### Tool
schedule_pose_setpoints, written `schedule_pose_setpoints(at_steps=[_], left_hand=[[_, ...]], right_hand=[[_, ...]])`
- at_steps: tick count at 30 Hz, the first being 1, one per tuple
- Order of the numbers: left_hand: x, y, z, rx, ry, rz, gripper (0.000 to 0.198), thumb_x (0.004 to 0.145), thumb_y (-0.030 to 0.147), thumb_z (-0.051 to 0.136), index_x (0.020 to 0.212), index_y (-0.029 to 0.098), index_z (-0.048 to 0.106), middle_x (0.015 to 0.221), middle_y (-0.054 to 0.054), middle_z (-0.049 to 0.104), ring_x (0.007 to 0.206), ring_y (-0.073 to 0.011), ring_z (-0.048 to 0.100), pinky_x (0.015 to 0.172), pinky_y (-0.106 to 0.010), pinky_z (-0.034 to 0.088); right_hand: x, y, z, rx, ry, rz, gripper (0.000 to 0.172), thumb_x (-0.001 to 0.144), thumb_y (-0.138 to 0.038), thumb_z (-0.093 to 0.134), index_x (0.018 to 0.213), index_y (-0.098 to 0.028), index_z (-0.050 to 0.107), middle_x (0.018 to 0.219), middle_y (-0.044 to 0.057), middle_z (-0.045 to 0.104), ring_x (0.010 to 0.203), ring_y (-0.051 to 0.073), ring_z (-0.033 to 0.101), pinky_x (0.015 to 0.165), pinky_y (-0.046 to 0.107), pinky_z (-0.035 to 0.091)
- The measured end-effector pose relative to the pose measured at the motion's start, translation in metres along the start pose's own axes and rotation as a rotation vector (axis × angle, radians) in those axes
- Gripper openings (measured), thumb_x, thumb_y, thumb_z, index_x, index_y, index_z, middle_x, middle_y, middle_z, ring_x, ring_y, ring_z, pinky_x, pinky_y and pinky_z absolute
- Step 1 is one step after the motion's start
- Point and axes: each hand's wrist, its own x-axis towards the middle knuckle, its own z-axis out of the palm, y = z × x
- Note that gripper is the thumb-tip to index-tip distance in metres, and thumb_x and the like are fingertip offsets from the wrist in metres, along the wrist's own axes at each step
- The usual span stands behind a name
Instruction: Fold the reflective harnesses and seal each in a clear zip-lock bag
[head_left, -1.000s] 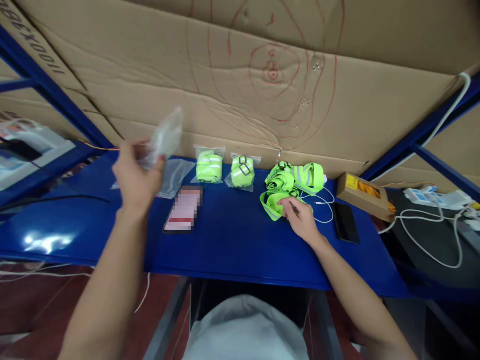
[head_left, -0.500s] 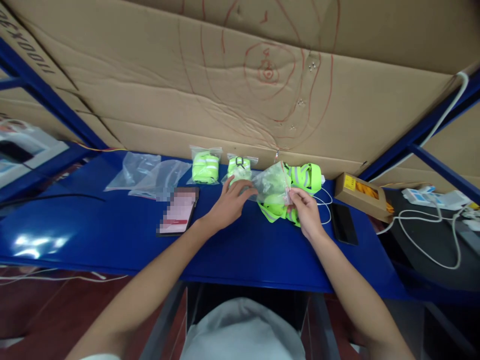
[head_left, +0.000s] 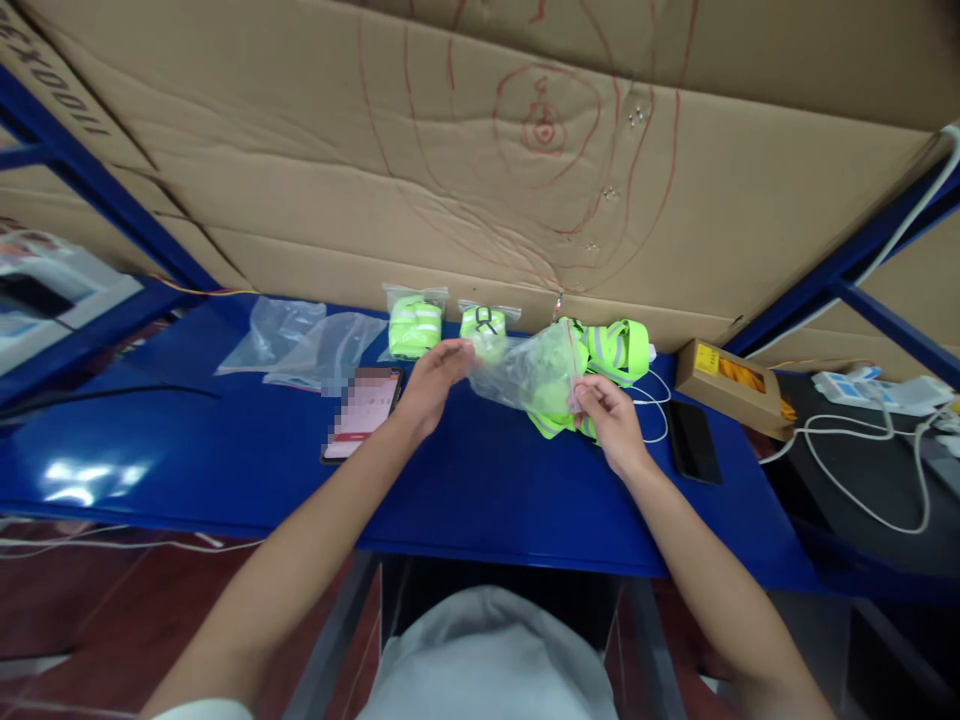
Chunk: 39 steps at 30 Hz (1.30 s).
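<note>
Between my hands a clear zip bag [head_left: 517, 372] is stretched sideways, with its red-lined edge to the right. My left hand [head_left: 435, 385] is closed on the bag's left end. The fingers of my right hand [head_left: 611, 418] pinch the red-lined edge. Behind and below the bag lie loose neon-yellow reflective straps [head_left: 621, 350], partly hidden by it. Two clear bags packed with folded neon straps stand at the back: one bundle [head_left: 415, 328] on the left and another bundle [head_left: 484, 320] with a black buckle showing.
Flat plastic bags [head_left: 319, 348] lie on the blue table [head_left: 480, 500] at left, near a lit phone [head_left: 367, 405]. On the right are a dark phone [head_left: 694, 442], a white cable [head_left: 660, 405] and a cardboard box [head_left: 724, 385] with orange contents. A cardboard wall [head_left: 300, 180] rises behind.
My left hand has moved left with the bag's end, and the bag is now stretched out longer. My right hand stays at the red-lined edge. The view has shifted slightly.
</note>
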Motion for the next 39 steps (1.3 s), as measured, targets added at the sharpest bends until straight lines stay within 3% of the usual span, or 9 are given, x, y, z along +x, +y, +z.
schedule_pose_setpoints(at_steps=[3,10,14,18,21,23,26,33,39], left_hand=[[0.000,0.006,-0.001,-0.041,0.022,0.045,0.042,0.070,0.043,0.088,0.091,0.022,0.058,0.080,0.004,0.063,0.075,-0.0129,0.066,0.073,-0.024,0.054],[-0.009,0.006,0.010,-0.065,0.097,0.142,0.042,0.083,0.045,0.081,0.099,0.028,0.046,0.077,0.010,0.057,0.048,-0.0075,0.051,0.042,-0.018,0.041],[-0.014,0.009,0.010,0.000,-0.080,0.078,0.043,0.082,0.050,0.082,0.103,0.026,0.054,0.082,0.006,0.063,0.047,-0.0066,0.049,0.039,-0.018,0.039],[-0.017,0.015,0.006,0.066,-0.277,-0.047,0.046,0.083,0.054,0.080,0.111,0.020,0.068,0.095,-0.004,0.072,0.069,-0.0130,0.067,0.057,-0.022,0.056],[-0.016,0.016,0.000,0.115,-0.430,-0.153,0.052,0.079,0.041,0.087,0.122,0.019,0.069,0.109,-0.010,0.075,0.092,-0.0210,0.074,0.076,-0.031,0.063],[-0.013,0.017,-0.004,0.147,-0.487,-0.200,0.055,0.073,0.030,0.092,0.121,0.018,0.069,0.107,-0.010,0.077,0.088,-0.0211,0.075,0.073,-0.032,0.064],[-0.010,0.021,-0.008,0.134,-0.422,-0.187,0.053,0.068,0.023,0.093,0.115,0.015,0.070,0.095,-0.009,0.079,0.074,-0.0175,0.075,0.066,-0.026,0.062],[-0.009,0.037,-0.012,0.071,-0.237,-0.157,0.046,0.066,0.022,0.092,0.106,0.014,0.071,0.093,-0.011,0.081,0.059,-0.0145,0.073,0.054,-0.019,0.059],[0.002,0.047,-0.025,0.050,0.070,-0.016,0.038,0.066,0.019,0.084,0.101,0.016,0.069,0.087,-0.006,0.080,0.059,-0.0143,0.071,0.047,-0.019,0.052]], right_hand=[[0.000,0.002,0.001,-0.011,0.000,0.002,0.036,0.085,-0.057,0.075,0.091,-0.022,0.069,0.072,-0.002,0.066,0.055,0.013,0.057,0.052,0.027,0.051],[-0.005,-0.001,0.004,-0.052,-0.017,0.024,0.042,0.084,-0.063,0.075,0.087,-0.022,0.069,0.067,-0.002,0.065,0.052,0.014,0.057,0.051,0.028,0.050],[-0.004,-0.003,-0.001,-0.046,-0.039,0.071,0.050,0.086,-0.071,0.067,0.088,-0.021,0.074,0.074,0.003,0.071,0.062,0.019,0.066,0.057,0.032,0.056],[0.000,0.000,-0.004,-0.021,0.076,0.074,0.042,0.081,-0.062,0.078,0.093,-0.021,0.074,0.076,0.001,0.073,0.063,0.017,0.064,0.059,0.029,0.054],[0.004,0.000,-0.007,0.031,0.147,0.084,0.043,0.083,-0.062,0.075,0.098,-0.022,0.072,0.077,0.002,0.075,0.062,0.017,0.065,0.058,0.029,0.054],[0.006,-0.001,-0.009,0.064,0.158,0.102,0.045,0.083,-0.062,0.074,0.101,-0.022,0.071,0.078,0.002,0.075,0.063,0.018,0.067,0.058,0.030,0.055],[0.007,-0.003,-0.011,0.085,0.166,0.110,0.049,0.079,-0.063,0.078,0.103,-0.021,0.071,0.079,0.003,0.076,0.064,0.019,0.070,0.060,0.030,0.057],[0.009,-0.002,-0.012,0.068,0.219,0.040,0.051,0.080,-0.064,0.078,0.107,-0.022,0.071,0.083,0.003,0.076,0.068,0.018,0.071,0.060,0.030,0.058],[0.009,-0.003,-0.016,-0.034,0.230,-0.067,0.048,0.092,-0.067,0.063,0.107,-0.022,0.070,0.091,0.005,0.076,0.075,0.018,0.071,0.062,0.030,0.059]])
